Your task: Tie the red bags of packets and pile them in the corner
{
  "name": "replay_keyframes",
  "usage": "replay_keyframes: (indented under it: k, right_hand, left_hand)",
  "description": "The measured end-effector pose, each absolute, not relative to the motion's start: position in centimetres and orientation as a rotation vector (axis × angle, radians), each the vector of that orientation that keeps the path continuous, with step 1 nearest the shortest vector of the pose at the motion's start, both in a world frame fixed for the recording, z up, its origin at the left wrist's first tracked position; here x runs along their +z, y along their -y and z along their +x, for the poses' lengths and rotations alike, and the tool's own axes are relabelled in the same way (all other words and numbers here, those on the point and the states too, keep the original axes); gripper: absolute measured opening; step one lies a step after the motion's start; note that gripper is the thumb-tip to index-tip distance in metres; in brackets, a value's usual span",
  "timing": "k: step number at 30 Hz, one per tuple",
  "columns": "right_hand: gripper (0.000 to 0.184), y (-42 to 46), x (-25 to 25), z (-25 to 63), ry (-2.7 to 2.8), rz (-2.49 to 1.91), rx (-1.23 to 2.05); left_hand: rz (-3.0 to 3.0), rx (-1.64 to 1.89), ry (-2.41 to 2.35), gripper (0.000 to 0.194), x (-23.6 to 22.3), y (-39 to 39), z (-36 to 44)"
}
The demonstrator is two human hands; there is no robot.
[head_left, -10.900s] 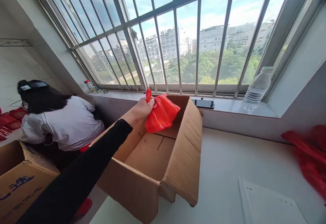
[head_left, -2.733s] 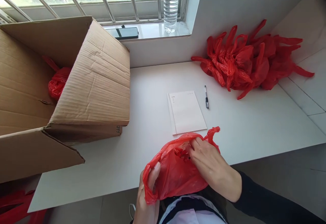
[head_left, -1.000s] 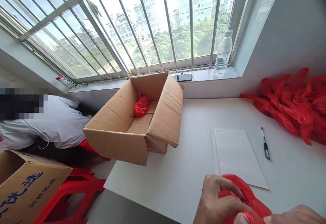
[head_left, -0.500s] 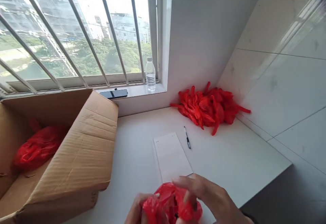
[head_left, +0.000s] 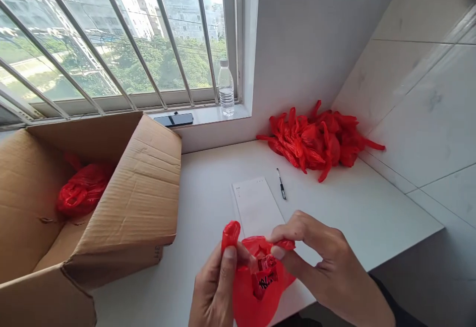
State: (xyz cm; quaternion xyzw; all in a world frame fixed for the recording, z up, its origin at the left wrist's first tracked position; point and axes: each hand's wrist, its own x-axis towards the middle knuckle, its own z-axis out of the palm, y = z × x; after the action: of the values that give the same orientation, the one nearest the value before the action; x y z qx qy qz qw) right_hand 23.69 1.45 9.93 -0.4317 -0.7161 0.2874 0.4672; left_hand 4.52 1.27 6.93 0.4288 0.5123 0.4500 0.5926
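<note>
Black sleeve (head_left: 396, 294) shows at four o'clock.
It stops short of the bare right hand (head_left: 338, 267); the left hand (head_left: 217, 287), toward six o'clock, is ungloved too.

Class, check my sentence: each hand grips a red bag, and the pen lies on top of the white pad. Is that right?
Not quite. The head view shows the pen on the table beside the white pad. The left hand and right hand do grip a red bag.
</note>
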Motion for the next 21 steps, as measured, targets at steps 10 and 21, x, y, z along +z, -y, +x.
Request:
replay_keyframes:
  k: [10,21]
  right_hand:
    - [0.024,-2.5,10.9,22.9,2.029,-0.987,0.665]
    - [0.009,-3.2,7.9,24.0,1.853,-0.966,0.998]
  left_hand:
    - [1.251,0.953,-1.287,0.025,7.9,0.3,6.5]
    - [0.932,0.778,-0.893,0.021,7.6,-4.0,3.9]
